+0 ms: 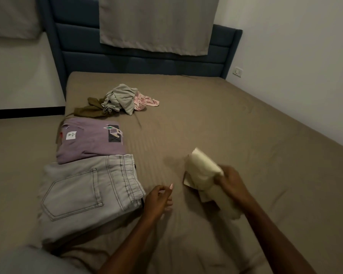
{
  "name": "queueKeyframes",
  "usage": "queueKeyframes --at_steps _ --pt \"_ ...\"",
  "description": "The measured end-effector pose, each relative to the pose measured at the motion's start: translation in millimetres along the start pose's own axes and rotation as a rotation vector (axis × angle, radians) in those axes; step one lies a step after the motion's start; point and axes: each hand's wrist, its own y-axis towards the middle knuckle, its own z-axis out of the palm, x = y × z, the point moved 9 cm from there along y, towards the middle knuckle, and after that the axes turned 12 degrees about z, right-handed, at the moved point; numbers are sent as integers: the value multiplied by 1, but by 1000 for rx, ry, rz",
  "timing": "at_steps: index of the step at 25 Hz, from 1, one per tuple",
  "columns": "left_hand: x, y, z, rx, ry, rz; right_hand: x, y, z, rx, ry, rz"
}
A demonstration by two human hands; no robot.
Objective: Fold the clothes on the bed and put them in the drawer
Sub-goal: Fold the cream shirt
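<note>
While the right hand (233, 183) grips the cream cloth (203, 175) above the bed (236, 125), the left hand (158, 200) hangs loosely curled, holding nothing; a 1-handed grip may undo the fold.

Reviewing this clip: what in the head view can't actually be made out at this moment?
- Cream garment: motion-blurred and partly covered by the right hand; its type is unclear.
- Crumpled pile near the headboard: garments overlap, so their count and kind are uncertain.
- Drawer: not in view.
- Grey jeans: whatever lies under them is hidden.
- Left hand: holds nothing visible.
</note>
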Motion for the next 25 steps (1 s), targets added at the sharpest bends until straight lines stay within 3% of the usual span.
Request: queueKeyframes --at_steps 3,5,7,9,10,12,14,18,21,25 --pt "16 -7 2 89 -158 -173 3 10 -22 127 462 346" --pt "9 -12 6 113 -196 -170 -18 3 -24 184 641 591" --pt "5 -14 23 180 -399 -191 -50 -18 -10 265 781 826" --pt "8 -18 32 229 -446 -232 -101 -40 8 250 767 979" --pt "17 -14 28 201 -338 -231 -130 -48 9 176 639 986" --pt "32 -5 16 154 -40 -192 -182 -56 -2 -44 162 845" --pt "40 -2 14 180 118 -83 -194 -67 -10 -224 -242 689" --pt "42 0 11 143 180 32 -136 -61 -7 -483 -537 259" --pt "42 -7 8 67 181 89 -121 -54 55 -303 -683 39" --pt "42 -24 -3 -59 316 107 -146 -56 98 -78 -725 3"
